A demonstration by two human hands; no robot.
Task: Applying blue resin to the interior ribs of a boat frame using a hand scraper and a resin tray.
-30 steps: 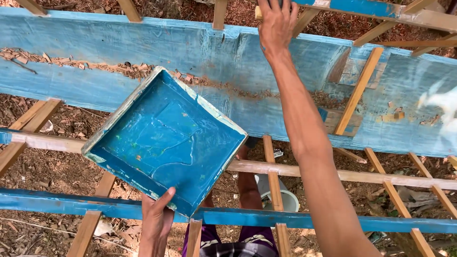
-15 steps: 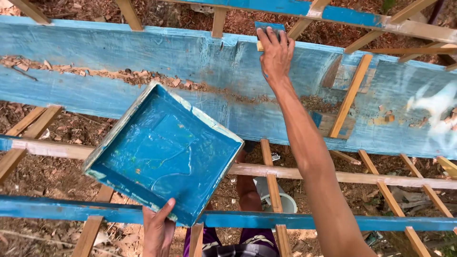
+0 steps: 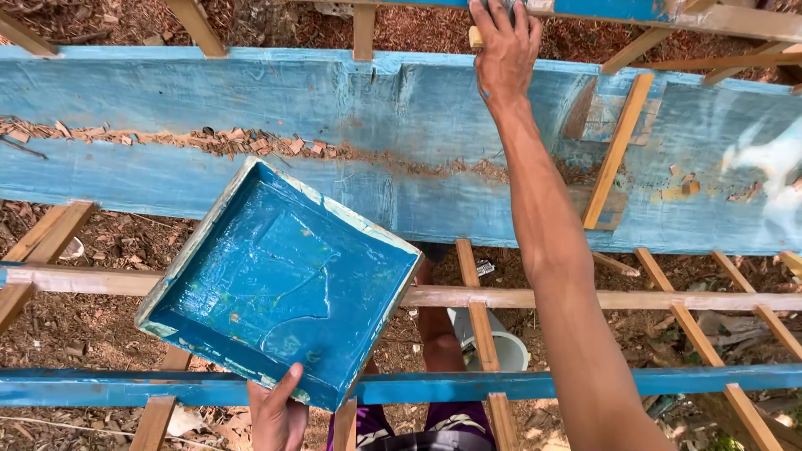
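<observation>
Down at six o'clock, the person's left hand (image 3: 277,416) pinches the near corner of a square paint tray (image 3: 280,280), thumb over the rim, holding it tilted above the wooden slats (image 3: 483,330). Its inside is coated with wet blue paint. Up at twelve o'clock, the right hand (image 3: 504,50) reaches out with fingers curled round a pale handle (image 3: 475,37), touching the long blue-painted beam (image 3: 276,108). Wood chips (image 3: 251,144) lie along that beam.
</observation>
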